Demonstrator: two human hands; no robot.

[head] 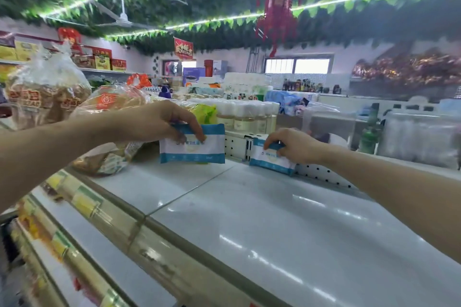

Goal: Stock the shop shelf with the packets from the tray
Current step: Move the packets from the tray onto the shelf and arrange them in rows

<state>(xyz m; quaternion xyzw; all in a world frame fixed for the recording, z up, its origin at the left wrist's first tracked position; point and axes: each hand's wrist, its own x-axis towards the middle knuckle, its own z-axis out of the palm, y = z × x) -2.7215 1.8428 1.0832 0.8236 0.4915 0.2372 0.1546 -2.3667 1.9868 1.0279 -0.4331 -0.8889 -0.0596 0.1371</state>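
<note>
**A:** Status? What's the risk here?

**B:** Biggest first. The white shelf (249, 207) is glossy, so I think a packet stood on edge could slide or flop forward. The bagged bread loaves (47, 92) sit far left and bulge toward my drop spot. The row of white-capped bottles (247, 114) stands behind the perforated divider (237, 144).

**A:** And the packets?

**B:** One in each of my hands, both blue and white. The left packet (197, 149) is upright near the back, just beside the bread. I can't tell if its bottom edge is touching down. The right packet (269, 159) is tilted, with its lower edge at the divider. The tray isn't in view.

**A:** Grip?

**B:** My left hand (154, 119) pinches the top edge of its packet, fingers curled over the front. My right hand (294, 144) is clamped on the top of the other one.

**A:** Failure modes?

**B:** If I let go of the right one while it's tilted, it'll likely tip flat. If the left one crowds the bread, the bag could push it over. There's also some motion blur, so my placement is less sure.
</note>
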